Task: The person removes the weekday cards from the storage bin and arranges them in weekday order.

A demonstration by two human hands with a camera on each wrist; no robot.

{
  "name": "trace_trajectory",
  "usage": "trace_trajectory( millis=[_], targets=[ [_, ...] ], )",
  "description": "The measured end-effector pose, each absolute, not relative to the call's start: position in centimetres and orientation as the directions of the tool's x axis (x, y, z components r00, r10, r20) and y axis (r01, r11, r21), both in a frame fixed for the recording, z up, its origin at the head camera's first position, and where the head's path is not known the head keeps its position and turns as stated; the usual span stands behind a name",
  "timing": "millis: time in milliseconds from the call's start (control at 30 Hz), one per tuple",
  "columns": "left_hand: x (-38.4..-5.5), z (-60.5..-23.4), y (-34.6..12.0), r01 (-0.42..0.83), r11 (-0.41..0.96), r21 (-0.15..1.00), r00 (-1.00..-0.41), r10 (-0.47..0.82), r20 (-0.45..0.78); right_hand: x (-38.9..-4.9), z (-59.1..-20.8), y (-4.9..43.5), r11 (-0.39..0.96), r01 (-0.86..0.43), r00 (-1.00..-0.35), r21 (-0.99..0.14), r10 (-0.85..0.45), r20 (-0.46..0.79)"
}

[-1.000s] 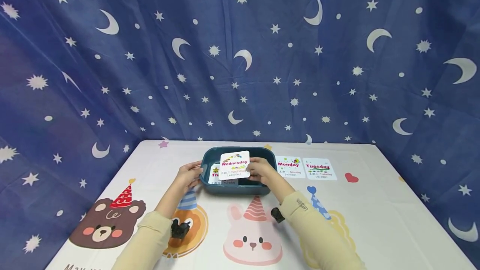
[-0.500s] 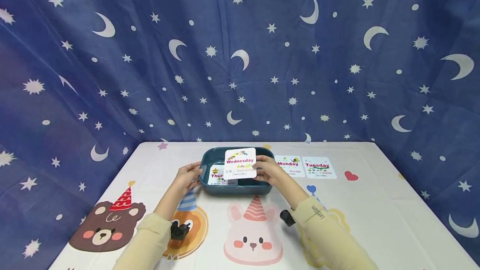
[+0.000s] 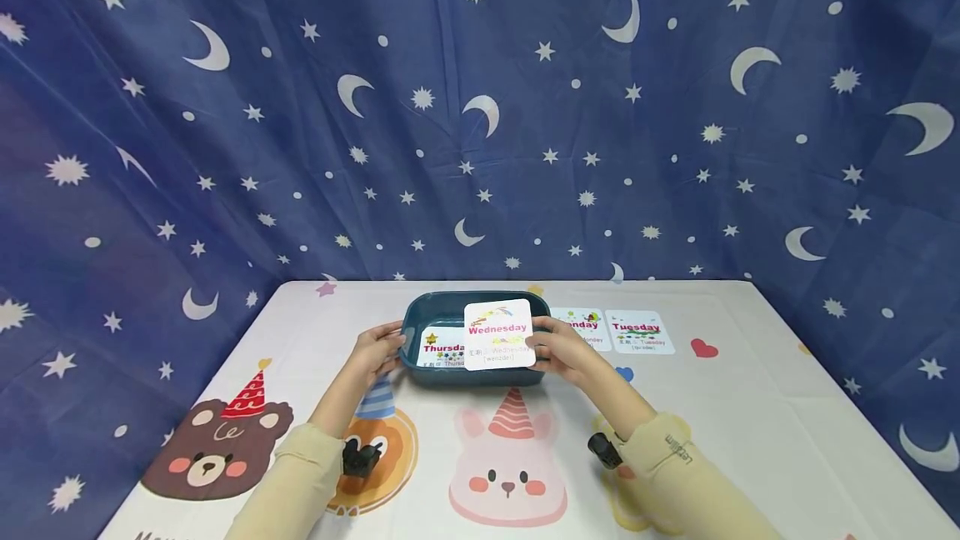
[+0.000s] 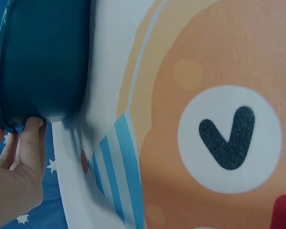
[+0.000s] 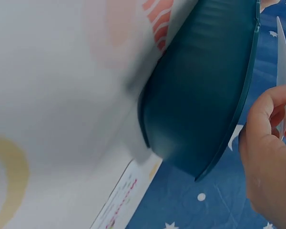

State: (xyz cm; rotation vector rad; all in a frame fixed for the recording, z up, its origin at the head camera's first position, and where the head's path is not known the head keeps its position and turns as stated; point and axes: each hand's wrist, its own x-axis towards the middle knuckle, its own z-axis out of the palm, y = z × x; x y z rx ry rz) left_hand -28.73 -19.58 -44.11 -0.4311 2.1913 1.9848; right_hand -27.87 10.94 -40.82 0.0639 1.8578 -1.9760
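A white Wednesday card (image 3: pixel 498 335) is pinched by its right edge in my right hand (image 3: pixel 564 348), above the dark teal plastic bin (image 3: pixel 468 377). The right wrist view shows the card (image 5: pixel 284 71) nearly edge-on between thumb and fingers, apart from the bin's rim. My left hand (image 3: pixel 375 350) grips the left end of the bin. In the left wrist view, the fingers (image 4: pixel 32 143) lie against the bin's outside, with the thumb near its rim. Inside the bin lies a Thursday card (image 3: pixel 441 348), partly covered by the Wednesday card.
To the right of the bin, a Monday card (image 3: pixel 588 327) and a Tuesday card (image 3: pixel 640 332) lie side by side on the table. My right hand partly hides the Monday card. A printed tablecloth (image 3: pixel 750 432) covers the table, and a starry blue curtain (image 3: pixel 480 190) hangs behind.
My right hand has moved right with the Wednesday card, now over the bin's right half, uncovering more of the Thursday card. My left hand stays on the bin.
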Motion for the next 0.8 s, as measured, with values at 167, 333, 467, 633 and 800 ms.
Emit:
trace_trajectory(
  millis=[167,333,467,633,800],
  targets=[
    [-28.7,-44.1,-19.4,-0.314,0.081,0.946,-0.946,-0.107,-0.305,-27.2,-41.1,12.8,-0.001,0.296,-0.909,-0.955,-0.308,-0.281],
    [-28.7,-44.0,-19.4,-0.313,0.080,0.946,-0.947,-0.107,-0.304,-26.8,-41.4,14.5,-0.015,0.273,-0.894,-0.962,-0.374,-0.247],
    [-28.7,-44.0,-19.3,-0.317,0.088,0.944,-0.945,-0.110,-0.307,-26.4,-41.7,15.6,-0.020,0.282,-0.887,-0.959,-0.387,-0.252],
    [-28.7,-44.0,-19.3,-0.328,0.094,0.940,-0.942,-0.114,-0.317,-26.0,-42.2,17.0,-0.017,0.289,-0.881,-0.957,-0.396,-0.259],
    [-28.7,-44.0,-19.5,-0.326,0.088,0.941,-0.942,-0.109,-0.316,-25.8,-42.2,18.2,-0.025,0.294,-0.883,-0.956,-0.391,-0.261]
  ],
)
